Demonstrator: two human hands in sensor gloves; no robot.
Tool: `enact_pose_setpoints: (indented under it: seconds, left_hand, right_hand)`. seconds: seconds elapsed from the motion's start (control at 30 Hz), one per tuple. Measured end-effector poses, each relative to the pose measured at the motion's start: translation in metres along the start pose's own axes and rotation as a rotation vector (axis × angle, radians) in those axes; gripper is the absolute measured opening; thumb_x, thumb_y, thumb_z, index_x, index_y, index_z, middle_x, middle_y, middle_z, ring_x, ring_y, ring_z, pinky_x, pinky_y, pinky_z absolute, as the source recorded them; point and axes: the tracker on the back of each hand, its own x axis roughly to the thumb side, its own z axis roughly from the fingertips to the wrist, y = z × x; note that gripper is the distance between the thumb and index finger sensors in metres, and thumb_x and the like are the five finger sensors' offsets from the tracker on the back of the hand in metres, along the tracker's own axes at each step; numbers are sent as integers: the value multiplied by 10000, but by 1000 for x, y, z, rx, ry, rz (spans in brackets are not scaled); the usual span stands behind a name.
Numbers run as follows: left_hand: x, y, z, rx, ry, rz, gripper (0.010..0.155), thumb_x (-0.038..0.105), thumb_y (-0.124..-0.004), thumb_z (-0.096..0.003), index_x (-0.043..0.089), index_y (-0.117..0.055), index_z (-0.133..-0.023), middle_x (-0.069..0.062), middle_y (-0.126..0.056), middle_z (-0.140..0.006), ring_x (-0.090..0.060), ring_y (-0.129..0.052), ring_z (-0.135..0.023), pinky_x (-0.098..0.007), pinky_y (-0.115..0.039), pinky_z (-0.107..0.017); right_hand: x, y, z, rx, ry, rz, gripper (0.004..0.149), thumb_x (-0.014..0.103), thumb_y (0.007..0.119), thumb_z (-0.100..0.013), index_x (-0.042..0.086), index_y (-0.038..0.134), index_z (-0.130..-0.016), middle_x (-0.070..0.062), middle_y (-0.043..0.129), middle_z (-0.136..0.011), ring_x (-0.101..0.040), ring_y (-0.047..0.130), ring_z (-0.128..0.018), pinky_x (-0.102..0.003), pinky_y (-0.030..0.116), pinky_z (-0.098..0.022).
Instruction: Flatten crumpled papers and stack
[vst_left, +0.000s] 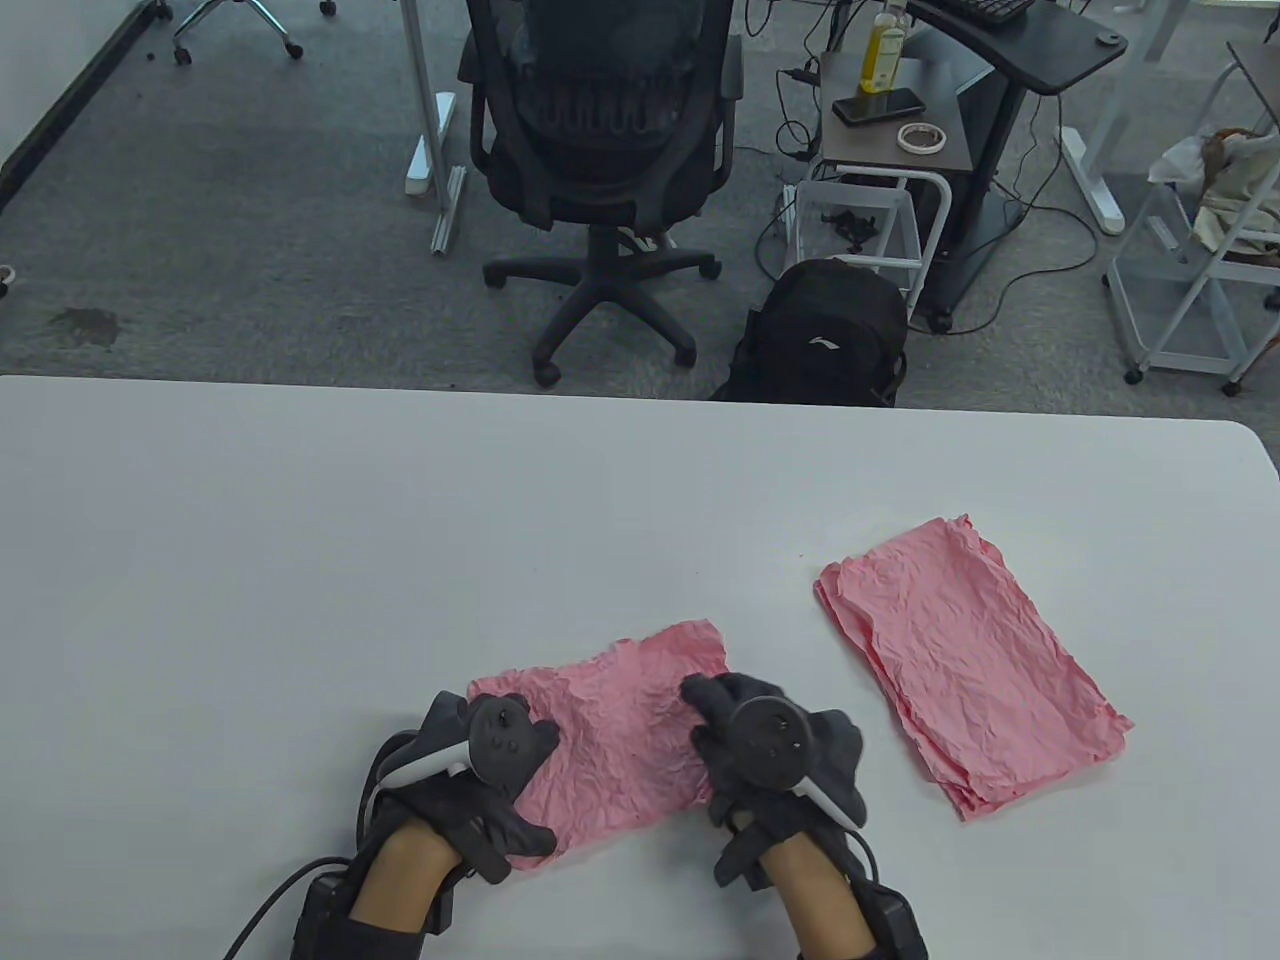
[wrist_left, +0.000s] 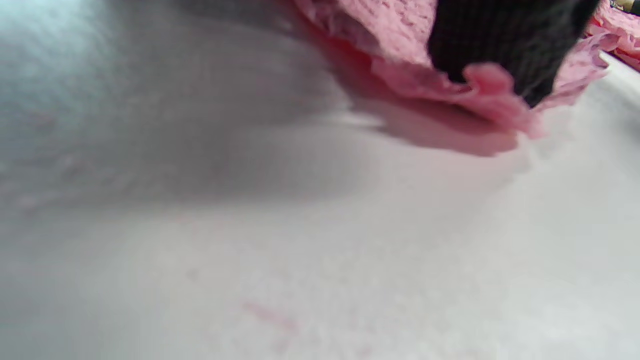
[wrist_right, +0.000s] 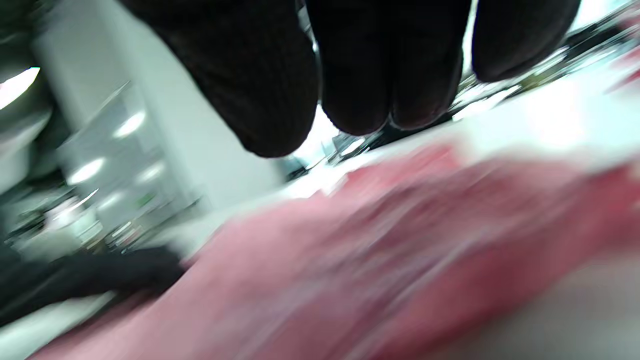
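**Pressing a wrinkled pink sheet flat near the table's front edge**

Lying on the white table (vst_left: 300, 520), the pink sheet (vst_left: 615, 740) sat close to the near edge, its long axis running from near-left up to far-right, the far-right corner pointing toward the stack. Both gloved hands rested on it. The left hand (vst_left: 480, 775) covered the sheet's left end with fingers spread fairly straight, holding nothing in a grip; in the left wrist view one dark fingertip (wrist_left: 500, 40) pressed a curled paper edge down. The right hand (vst_left: 775, 760) lay on the right end, fingers extended and flat, also not clutching anything.

To the right, apart from the sheet, the stack of flattened pink papers (vst_left: 970, 665) lay with its long axis slanting from far-left to near-right, edges slightly offset.

Parts of the sheet under both palms were hidden. The right wrist view was heavily blurred, showing only dark fingers (wrist_right: 250, 75) above a pink smear. How many papers the stack held could not be made out.
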Motion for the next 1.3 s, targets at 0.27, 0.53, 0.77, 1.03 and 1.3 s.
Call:
enact_pose_setpoints:
  seconds: [0.27,0.53,0.77,1.03,1.3]
  left_hand:
    - [1,0,1,3,22,-1,1039,655,-849,-383,318,-213,-1133,-90,-24,-1131,-392,-24,-1106,-705,-146,-746]
    - [3,0,0,3,-22,4,1023,622,-856,-399,292,-229,-1136,-96,-35,-1132,-394,-24,-1105,-708,-137,-742]
    - [21,-4,-3,-43,-151,-56,1033,600,-890,-387,298,-244,-1134,-59,-40,-1136,-378,-18,-1109,-710,-124,-737]
    - [23,-4,-3,-40,-124,-70,1032,620,-880,-383,315,-242,-1134,-41,-47,-1137,-353,-35,-1116,-695,-144,-745]
    - [21,-5,-3,-31,-121,-54,1021,621,-875,-388,318,-248,-1135,-28,-49,-1139,-339,-35,-1120,-691,-139,-746]
  right_hand:
    - [-22,20,-14,269,287,157,590,160,786,-470,235,591,-1022,-137,487,-1111,-422,532,-977,-582,587,-615]
    - [-73,-12,11,200,513,168,611,113,779,-451,132,559,-1020,-203,442,-1108,-505,440,-976,-653,491,-630]
    - [22,16,-7,222,22,211,609,157,757,-475,283,557,-1037,-131,375,-1153,-457,344,-1030,-672,393,-671]
    - [-48,25,-15,364,291,-33,600,249,672,-499,294,431,-1047,-59,239,-1140,-362,209,-1028,-601,267,-695]
    - [-95,2,4,285,465,-132,596,238,711,-496,266,473,-1042,-70,257,-1138,-364,176,-1022,-593,241,-692]
